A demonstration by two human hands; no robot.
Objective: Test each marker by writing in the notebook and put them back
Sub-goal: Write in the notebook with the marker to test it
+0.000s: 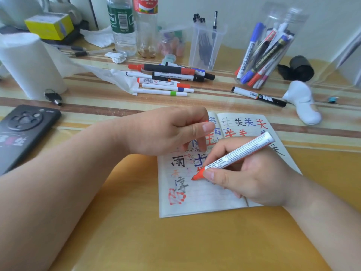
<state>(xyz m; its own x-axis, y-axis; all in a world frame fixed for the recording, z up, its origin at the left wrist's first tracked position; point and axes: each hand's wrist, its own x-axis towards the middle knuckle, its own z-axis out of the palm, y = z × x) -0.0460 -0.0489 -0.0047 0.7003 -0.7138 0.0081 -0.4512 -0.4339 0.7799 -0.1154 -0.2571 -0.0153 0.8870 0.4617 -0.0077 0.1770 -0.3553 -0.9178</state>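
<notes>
An open notebook (197, 200) lies on the table, its pages covered with characters in black, blue and red ink. My right hand (252, 177) grips a white marker with a red tip (236, 153), the tip just above the left page. My left hand (164, 132) hovers over the notebook's top left, fingers curled, pinching a small red cap that barely shows. A pile of several loose markers (166, 79) lies behind the notebook. A clear jar (271, 47) at the back right holds several more markers. One black-and-white marker (257, 96) lies alone beside the jar.
A black phone (23, 132) lies at the left, with keys (52, 96) and a paper towel roll (29, 63) behind it. Two bottles (125, 26), a clear pen holder (205, 45), a white object (302, 102) and a black roll (298, 67) stand along the back.
</notes>
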